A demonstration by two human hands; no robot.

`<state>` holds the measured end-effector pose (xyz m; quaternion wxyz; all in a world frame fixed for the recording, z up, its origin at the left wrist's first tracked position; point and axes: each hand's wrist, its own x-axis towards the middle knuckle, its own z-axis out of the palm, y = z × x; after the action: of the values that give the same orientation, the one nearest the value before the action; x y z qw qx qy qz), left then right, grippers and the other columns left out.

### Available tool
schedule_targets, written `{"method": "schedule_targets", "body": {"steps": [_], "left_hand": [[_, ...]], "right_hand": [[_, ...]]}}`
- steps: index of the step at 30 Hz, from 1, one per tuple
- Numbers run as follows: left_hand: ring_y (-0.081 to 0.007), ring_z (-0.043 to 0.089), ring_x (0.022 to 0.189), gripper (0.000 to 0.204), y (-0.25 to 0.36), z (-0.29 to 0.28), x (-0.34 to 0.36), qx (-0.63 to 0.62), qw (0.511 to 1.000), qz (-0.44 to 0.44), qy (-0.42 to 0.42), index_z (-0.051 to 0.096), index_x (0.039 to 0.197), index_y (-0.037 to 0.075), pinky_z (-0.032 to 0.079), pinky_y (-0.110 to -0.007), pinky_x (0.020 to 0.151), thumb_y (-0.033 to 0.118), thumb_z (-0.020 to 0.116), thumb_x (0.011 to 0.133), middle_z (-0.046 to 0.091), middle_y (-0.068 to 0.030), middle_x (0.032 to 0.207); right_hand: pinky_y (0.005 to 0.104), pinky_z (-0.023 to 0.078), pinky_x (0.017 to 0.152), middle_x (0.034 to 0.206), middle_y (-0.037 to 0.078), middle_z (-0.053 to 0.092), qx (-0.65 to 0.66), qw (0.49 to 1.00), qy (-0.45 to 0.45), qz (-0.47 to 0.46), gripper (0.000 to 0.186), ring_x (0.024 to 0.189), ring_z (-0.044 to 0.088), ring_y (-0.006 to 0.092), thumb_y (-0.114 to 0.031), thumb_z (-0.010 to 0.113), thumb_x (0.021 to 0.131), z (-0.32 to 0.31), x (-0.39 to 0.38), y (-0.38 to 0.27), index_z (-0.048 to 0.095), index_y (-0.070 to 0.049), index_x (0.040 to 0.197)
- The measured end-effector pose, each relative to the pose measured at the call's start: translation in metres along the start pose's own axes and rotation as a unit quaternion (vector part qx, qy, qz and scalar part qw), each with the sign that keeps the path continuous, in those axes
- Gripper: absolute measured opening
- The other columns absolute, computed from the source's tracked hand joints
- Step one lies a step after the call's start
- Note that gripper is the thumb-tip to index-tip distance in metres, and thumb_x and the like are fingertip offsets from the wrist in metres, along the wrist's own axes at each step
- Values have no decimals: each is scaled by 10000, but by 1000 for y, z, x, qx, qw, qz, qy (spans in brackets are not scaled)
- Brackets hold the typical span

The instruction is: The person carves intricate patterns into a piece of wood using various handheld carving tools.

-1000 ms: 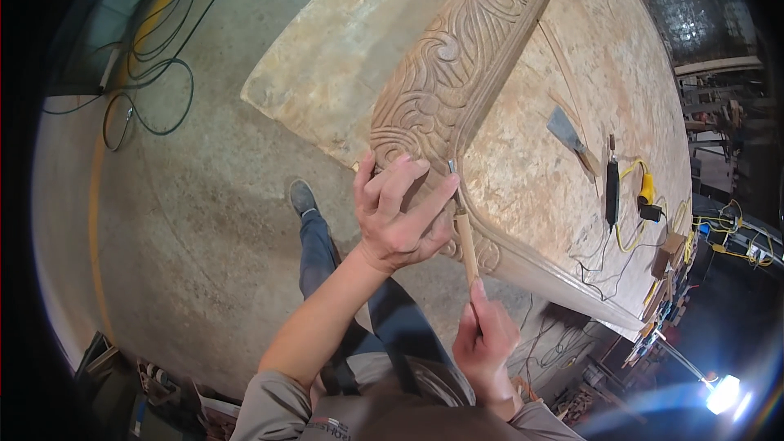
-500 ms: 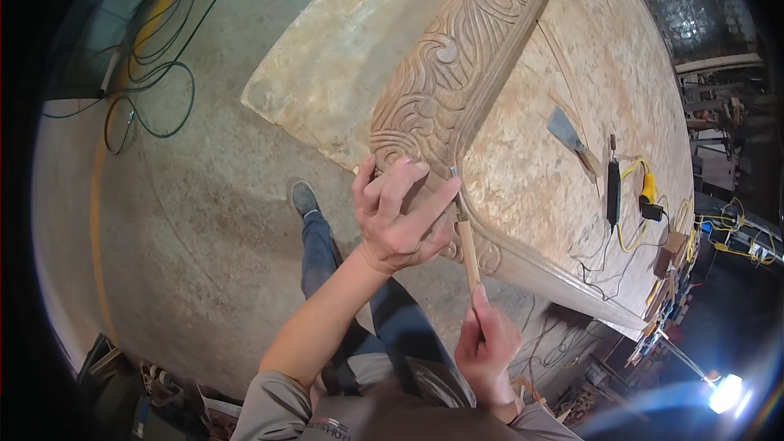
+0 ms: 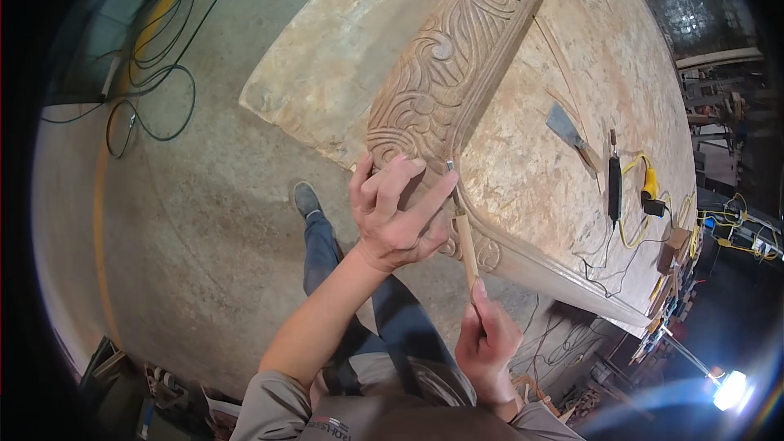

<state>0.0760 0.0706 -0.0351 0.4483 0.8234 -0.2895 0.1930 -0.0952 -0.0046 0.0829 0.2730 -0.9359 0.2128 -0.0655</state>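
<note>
A long carved wooden piece (image 3: pixel 445 53), covered in swirling scrolls, lies across a worn, mottled tabletop (image 3: pixel 523 171); its near end curves off toward the lower right. My right hand (image 3: pixel 490 339) is closed round the lower end of a carving chisel's light wooden handle (image 3: pixel 467 249). The metal tip points away from me, against the inner border of the carving. My left hand (image 3: pixel 404 220) rests on the near part of the carving, fingers bent. Its index fingertip touches the blade close to the tip, and its thumb lies by the shaft, partly hidden.
Right of the carving lie a putty knife (image 3: pixel 572 137), a black pen-shaped tool (image 3: pixel 614 188) with a cord, and a yellow plug (image 3: pixel 650 184). A bright lamp (image 3: pixel 731 390) shines at lower right. Dark cable (image 3: pixel 167 106) coils over the concrete floor at left.
The chisel and both hands appear almost in the same place; the right hand has shifted very slightly forward. The whole view has moved a little.
</note>
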Motion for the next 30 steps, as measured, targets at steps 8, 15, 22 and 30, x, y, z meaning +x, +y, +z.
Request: {"method": "schedule_targets", "body": {"steps": [8, 15, 22, 30], "left_hand": [[-255, 556, 1162, 442, 0, -1, 0, 13, 1000, 3, -7, 808, 1140, 252, 312, -493, 1178, 334, 682, 725, 589, -55, 1224], [-253, 536, 1173, 471, 0, -2, 0, 16, 1000, 5, -8, 796, 1174, 236, 322, -493, 1159, 355, 681, 732, 587, -51, 1219], [-271, 512, 1143, 547, 14, -9, 17, 59, 996, -30, -62, 766, 1240, 184, 344, -498, 1119, 404, 675, 747, 561, -74, 1190], [-308, 502, 1162, 451, 2, -2, 5, 45, 999, 25, -14, 799, 1162, 171, 342, -524, 1123, 333, 655, 767, 549, -112, 1216]], "right_hand": [[372, 449, 508, 687, 101, 561, 26, 1000, 11, -2, 470, 552, 563, 275, 25, 646, 896, -1, 1, 2, 644, -65, 1357], [373, 477, 539, 705, 110, 588, 49, 998, 0, 28, 427, 572, 588, 283, 10, 645, 905, 0, 3, 2, 667, -46, 1328], [358, 548, 648, 887, 178, 713, 64, 992, 37, 105, 385, 701, 689, 325, -39, 651, 916, -1, -5, 9, 679, -2, 1298], [369, 570, 712, 950, 215, 729, 98, 988, -8, 116, 365, 784, 724, 356, -51, 641, 917, -3, -5, 11, 706, -10, 1273]]}}
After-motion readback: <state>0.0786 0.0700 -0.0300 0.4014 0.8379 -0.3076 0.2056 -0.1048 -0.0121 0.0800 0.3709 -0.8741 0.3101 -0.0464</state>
